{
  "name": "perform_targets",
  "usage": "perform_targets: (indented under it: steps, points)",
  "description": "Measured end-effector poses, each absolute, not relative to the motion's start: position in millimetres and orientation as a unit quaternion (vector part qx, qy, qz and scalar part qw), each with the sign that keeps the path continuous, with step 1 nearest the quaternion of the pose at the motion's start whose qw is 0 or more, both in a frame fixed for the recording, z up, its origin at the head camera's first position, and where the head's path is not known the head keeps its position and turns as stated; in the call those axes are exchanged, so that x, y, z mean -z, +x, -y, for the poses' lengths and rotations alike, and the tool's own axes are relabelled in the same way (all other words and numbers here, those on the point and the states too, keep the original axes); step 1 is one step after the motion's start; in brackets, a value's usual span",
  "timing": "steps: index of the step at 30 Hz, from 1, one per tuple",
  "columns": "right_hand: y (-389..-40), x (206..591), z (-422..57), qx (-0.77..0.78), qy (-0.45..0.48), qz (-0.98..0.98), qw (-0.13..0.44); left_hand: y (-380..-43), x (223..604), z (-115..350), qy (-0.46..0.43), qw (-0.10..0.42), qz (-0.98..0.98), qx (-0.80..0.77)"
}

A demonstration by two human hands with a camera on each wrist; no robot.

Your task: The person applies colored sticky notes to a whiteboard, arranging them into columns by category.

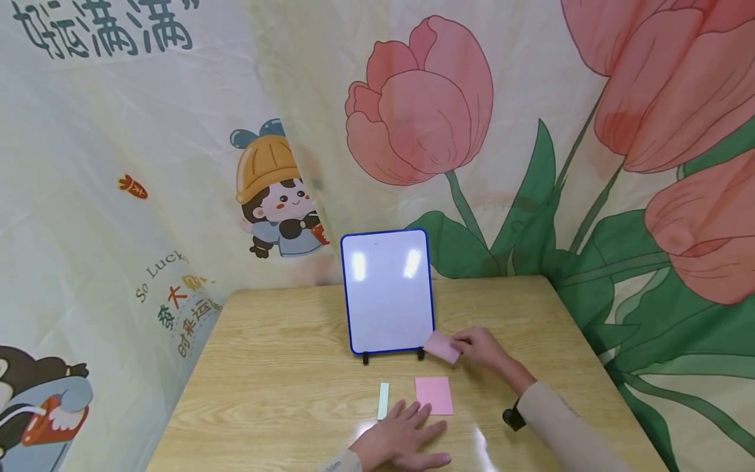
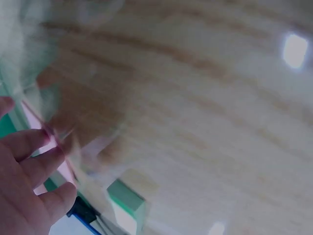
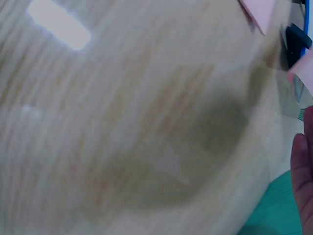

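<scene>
My right hand (image 1: 485, 349) pinches a pink sticky note (image 1: 442, 347) by its right side, in front of the lower right corner of a small whiteboard (image 1: 389, 301) with a blue frame. In the right wrist view only part of that hand (image 3: 304, 171) and the note (image 3: 305, 78) show at the right edge. My left hand (image 1: 401, 436) lies low over the table with fingers spread, fingertips at the near edge of a pink sticky note pad (image 1: 433, 392). Left of the pad lies a narrow pale green block of sticky strips (image 1: 383, 397), also seen in the left wrist view (image 2: 128, 200).
The whiteboard stands upright on black feet (image 1: 365, 358) near the back of the wooden table (image 1: 265, 367). Behind it hang printed cloths (image 1: 307, 52) with tulips and cartoon figures. A black device (image 1: 514, 418) sits at the right wrist.
</scene>
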State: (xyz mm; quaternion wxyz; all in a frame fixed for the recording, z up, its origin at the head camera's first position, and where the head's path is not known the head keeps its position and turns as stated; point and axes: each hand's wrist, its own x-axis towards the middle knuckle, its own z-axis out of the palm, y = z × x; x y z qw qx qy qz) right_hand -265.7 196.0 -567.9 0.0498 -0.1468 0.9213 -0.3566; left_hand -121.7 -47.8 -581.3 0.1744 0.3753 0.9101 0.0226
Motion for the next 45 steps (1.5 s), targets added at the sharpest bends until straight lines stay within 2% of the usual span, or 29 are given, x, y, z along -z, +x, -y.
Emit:
perform_targets:
  steps: [6,9,15,22,26,31,39,45]
  points:
    - [-269,554,-193,0.340,-0.187,-0.918,0.076,-129,579,50,0.376,0.168,-0.911,-0.033]
    - [-271,546,-188,0.330,-0.197,-0.919,0.089,-132,577,54,0.375,0.145,-0.914,-0.050]
    - [-281,529,-181,0.308,-0.254,-0.914,0.080,-139,565,83,0.344,0.093,-0.927,-0.116]
    - [-297,502,-170,0.287,-0.286,-0.912,0.072,-146,564,146,0.263,-0.004,-0.949,-0.172]
    - [-308,486,-161,0.264,-0.309,-0.913,0.038,-149,569,173,0.203,-0.027,-0.958,-0.199]
    - [-320,467,-146,0.234,-0.332,-0.914,-0.013,-147,576,190,0.146,-0.025,-0.964,-0.220]
    - [-330,443,-122,0.211,-0.289,-0.932,-0.055,-142,583,187,0.129,-0.032,-0.962,-0.238]
    - [-337,429,-96,0.173,-0.306,-0.926,-0.139,-147,584,188,0.099,-0.054,-0.966,-0.233]
